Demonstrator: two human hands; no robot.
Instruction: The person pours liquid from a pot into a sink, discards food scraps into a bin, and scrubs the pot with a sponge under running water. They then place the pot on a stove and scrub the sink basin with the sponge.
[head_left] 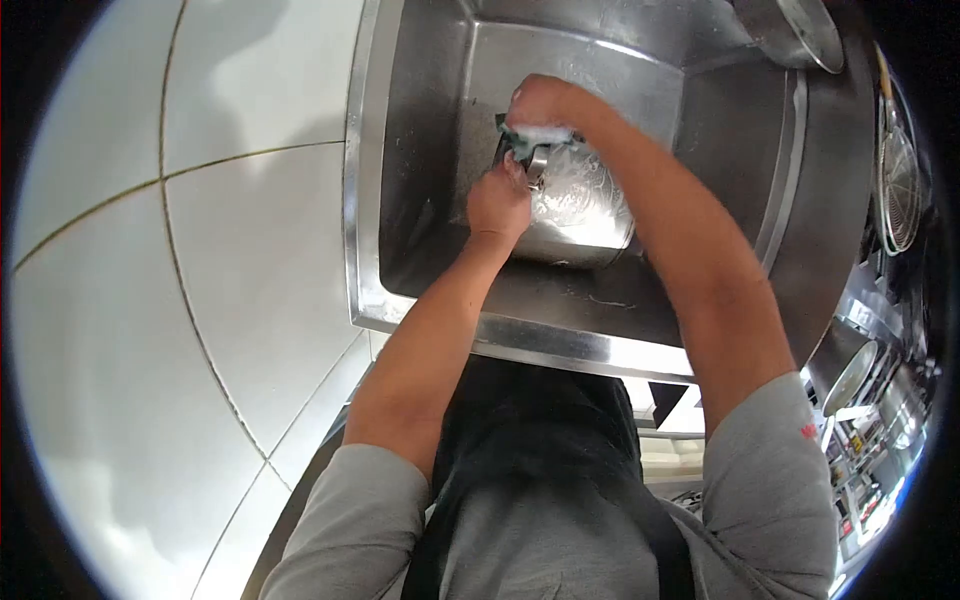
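Note:
A soapy metal container (585,205) lies in the steel sink (560,345), its shiny side streaked with suds. At its upper left corner my left hand (498,203) is closed around what looks like its handle (538,165). Just above, my right hand (543,102) is closed on a green scouring pad (522,145) with white foam on it, pressed near the same handle. The fingers of the right hand are partly hidden by the foam and the bend of the wrist.
White wall tiles (260,240) border the sink on the left. A metal pot (795,30) stands at the upper right. Beyond the sink's right side hang a wire strainer (900,190) and a pan (850,378).

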